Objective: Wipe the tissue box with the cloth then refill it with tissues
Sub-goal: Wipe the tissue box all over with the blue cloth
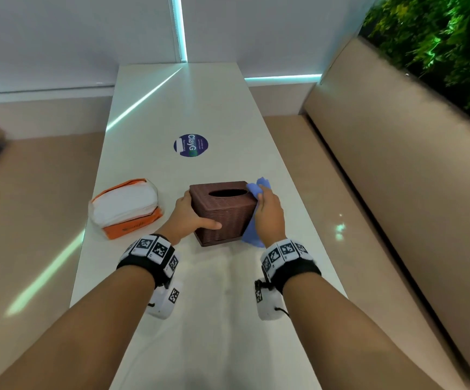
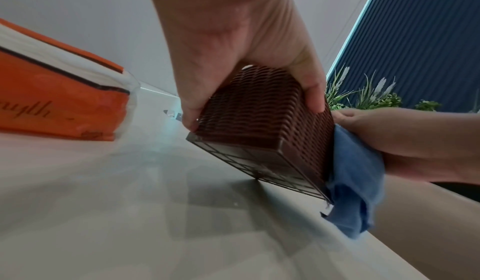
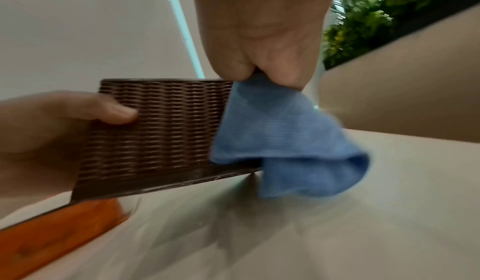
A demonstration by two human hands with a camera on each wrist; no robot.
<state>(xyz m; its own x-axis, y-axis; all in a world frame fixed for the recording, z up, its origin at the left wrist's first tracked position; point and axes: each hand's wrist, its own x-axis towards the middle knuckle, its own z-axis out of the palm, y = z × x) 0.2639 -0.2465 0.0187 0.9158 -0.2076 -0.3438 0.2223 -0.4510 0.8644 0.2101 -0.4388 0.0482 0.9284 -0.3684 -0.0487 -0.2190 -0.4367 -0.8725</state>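
White table (image 1: pixel 200 108), round purple sticker (image 1: pixel 190 145) on it, beige bench seats (image 1: pixel 369 170), green foliage (image 1: pixel 439 38) behind.

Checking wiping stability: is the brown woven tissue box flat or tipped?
Tipped: the brown woven tissue box shows its grid underside, only its right edge touching the table.

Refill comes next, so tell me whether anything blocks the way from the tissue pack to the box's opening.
Nothing visible does. The tissue pack lies on the table just left of the tissue box, whose oval opening is uncovered. The cloth is against its right side only.
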